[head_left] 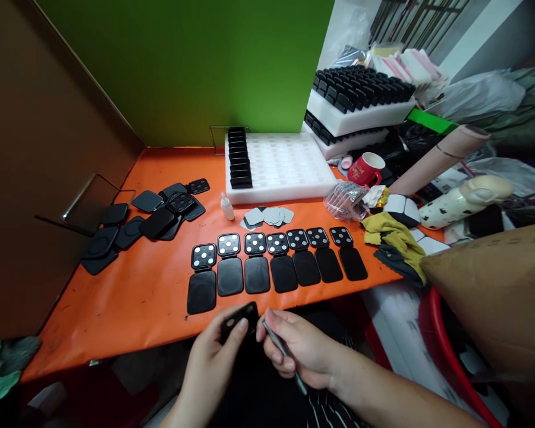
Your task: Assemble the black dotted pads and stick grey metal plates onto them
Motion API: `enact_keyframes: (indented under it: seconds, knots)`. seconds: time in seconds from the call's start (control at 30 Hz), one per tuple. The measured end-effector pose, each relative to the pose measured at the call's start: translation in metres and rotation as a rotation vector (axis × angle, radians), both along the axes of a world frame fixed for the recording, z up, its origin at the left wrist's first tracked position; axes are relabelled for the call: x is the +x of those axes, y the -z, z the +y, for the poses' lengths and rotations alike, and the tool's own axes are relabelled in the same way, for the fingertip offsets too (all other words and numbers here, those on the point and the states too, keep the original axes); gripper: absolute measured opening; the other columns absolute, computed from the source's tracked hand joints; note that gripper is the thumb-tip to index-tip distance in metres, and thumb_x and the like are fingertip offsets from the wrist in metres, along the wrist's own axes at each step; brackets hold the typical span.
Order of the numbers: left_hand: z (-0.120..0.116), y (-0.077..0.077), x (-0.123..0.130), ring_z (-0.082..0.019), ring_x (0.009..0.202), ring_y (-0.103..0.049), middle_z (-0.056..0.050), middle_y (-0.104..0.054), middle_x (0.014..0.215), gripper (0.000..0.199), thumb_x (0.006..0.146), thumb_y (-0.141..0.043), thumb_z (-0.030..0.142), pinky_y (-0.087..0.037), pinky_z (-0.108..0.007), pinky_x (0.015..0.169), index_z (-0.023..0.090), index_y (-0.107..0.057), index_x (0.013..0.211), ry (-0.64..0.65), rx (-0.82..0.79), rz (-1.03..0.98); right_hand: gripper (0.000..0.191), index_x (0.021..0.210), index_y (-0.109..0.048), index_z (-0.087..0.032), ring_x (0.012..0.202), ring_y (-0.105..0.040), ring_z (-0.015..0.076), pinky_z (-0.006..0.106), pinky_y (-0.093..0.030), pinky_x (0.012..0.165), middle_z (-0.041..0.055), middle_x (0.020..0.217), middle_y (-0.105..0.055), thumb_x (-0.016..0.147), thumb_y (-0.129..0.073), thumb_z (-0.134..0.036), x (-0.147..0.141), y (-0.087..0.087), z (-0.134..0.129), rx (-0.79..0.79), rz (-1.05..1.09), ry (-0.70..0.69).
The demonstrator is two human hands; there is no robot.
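Note:
My left hand [218, 351], at the front edge of the orange table, grips a black plate [252, 310] with pale round spots. Close beside it on the right, my right hand [294, 345] is closed around a thin grey tool [301, 383]. Beyond my hands lies a row of several opened black hinged cases [256, 274], their upper parts dotted with silver discs. Behind the row are a pile of light grey rounded plates [274, 216] and a small white dropper bottle [227, 208].
Loose black cases [158, 223] lie at the left. A white foam tray [289, 166] stands at the back, with stacked trays [361, 116] to its right. A red mug [366, 169], yellow cloth [395, 238] and cardboard box [494, 285] are at the right.

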State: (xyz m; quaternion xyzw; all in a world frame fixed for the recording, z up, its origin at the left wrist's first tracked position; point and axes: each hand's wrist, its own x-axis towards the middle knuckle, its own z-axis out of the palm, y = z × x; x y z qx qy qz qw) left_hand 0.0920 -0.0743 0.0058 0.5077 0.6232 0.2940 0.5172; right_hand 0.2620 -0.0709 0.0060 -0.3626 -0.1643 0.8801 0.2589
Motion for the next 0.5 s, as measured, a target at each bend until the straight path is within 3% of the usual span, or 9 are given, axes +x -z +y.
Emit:
enact_keyframes:
  seconds: [0.07,0.13,0.3,0.4,0.5]
  knots:
    - [0.005,-0.001,0.001,-0.020,0.090,-0.064,-0.005,-0.070,0.094,0.033,0.077,-0.057,0.043,-0.050,-0.030,0.082,0.019,-0.059,0.099,-0.120,-0.047,-0.043,0.035,0.083,-0.054,-0.016,0.035,-0.025,0.0019,0.015,-0.017,0.036,-0.0058,0.052,-0.042,0.088,-0.040,-0.046,-0.001,-0.001,0.001,-0.044,0.024,-0.059]
    - [0.006,-0.003,0.001,-0.021,0.088,-0.065,-0.004,-0.071,0.091,0.034,0.075,-0.059,0.043,-0.051,-0.031,0.080,0.018,-0.060,0.099,-0.138,-0.036,-0.043,0.027,0.085,-0.056,-0.014,0.038,-0.030,0.0014,0.014,-0.017,0.037,-0.0040,0.058,-0.044,0.087,-0.043,-0.039,-0.002,-0.002,0.001,-0.086,0.019,-0.099]
    - [-0.009,-0.004,-0.001,-0.018,0.087,-0.066,-0.001,-0.071,0.096,0.023,0.079,-0.057,0.030,-0.053,-0.028,0.079,0.026,-0.064,0.101,0.089,0.225,0.040,0.012,0.082,-0.052,-0.016,0.039,-0.032,0.0015,0.013,-0.017,0.038,-0.0028,0.062,-0.046,0.081,-0.048,-0.028,-0.003,-0.006,0.007,-0.172,0.046,-0.102]
    - [-0.016,-0.001,-0.004,-0.015,0.089,-0.066,0.003,-0.069,0.103,0.032,0.079,-0.057,0.020,-0.052,-0.024,0.084,0.034,-0.060,0.108,0.212,0.422,0.074,0.011,0.077,-0.050,-0.016,0.038,-0.031,0.0020,0.013,-0.016,0.037,-0.0028,0.060,-0.044,0.078,-0.047,-0.026,0.002,-0.003,0.010,-0.277,0.136,-0.116]
    - [-0.017,0.001,-0.004,-0.014,0.092,-0.065,0.005,-0.067,0.108,0.040,0.080,-0.056,0.016,-0.051,-0.024,0.085,0.038,-0.056,0.114,0.265,0.493,0.062,0.017,0.076,-0.050,-0.016,0.038,-0.034,0.0039,0.014,-0.018,0.036,-0.0010,0.061,-0.047,0.077,-0.046,-0.033,0.009,0.004,0.012,-0.380,0.265,-0.122]
